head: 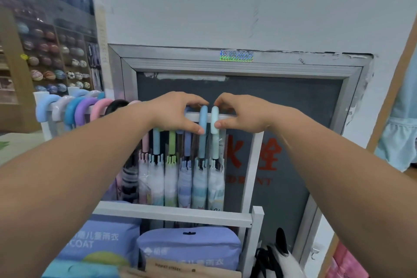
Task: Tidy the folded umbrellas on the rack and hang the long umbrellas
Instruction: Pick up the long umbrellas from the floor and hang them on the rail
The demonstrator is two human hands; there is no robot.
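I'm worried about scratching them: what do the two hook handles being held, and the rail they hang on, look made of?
The blue handle and the pale mint handle look like matte plastic, perhaps rubber-coated: smooth, evenly coloured, hardly any shine. The rail looks like white-painted metal or wood: flat, square-edged, uniform; which one stays open.

Left blue package (99, 228): white print "儿童雨衣", with "COAT" beneath, leading letters hidden. Right blue package (189, 244): same "儿童雨衣" along lower edge, partly covered; white logo text blurred. Dark panel (282, 101) behind rack: large red "火栓", partly cut by white rack post (252, 165); red Latin line below, only final "NT" legible. Holographic sticker (236, 55) on metal frame (293, 67) and brown card tag (180, 269): print too small to read.
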